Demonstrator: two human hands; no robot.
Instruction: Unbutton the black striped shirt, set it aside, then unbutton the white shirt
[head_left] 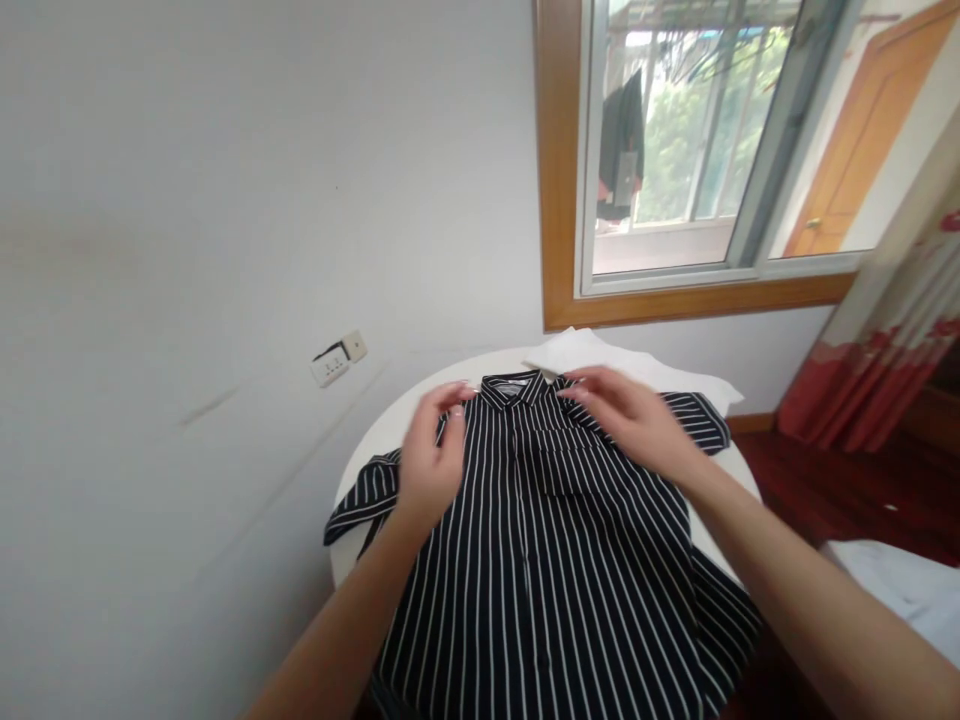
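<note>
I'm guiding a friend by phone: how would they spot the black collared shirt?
Find the brown wood-framed window, then the round white table below it. Across it lies the black fabric shirt; its thin white stripes set it apart from the plain white cloth behind it.

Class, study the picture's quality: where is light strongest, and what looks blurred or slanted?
Head view: brightest at the window, parts beyond washed out; same view: left hand and right hand soft, perhaps from motion; same view: the orange door leans, possibly lens distortion.
</note>
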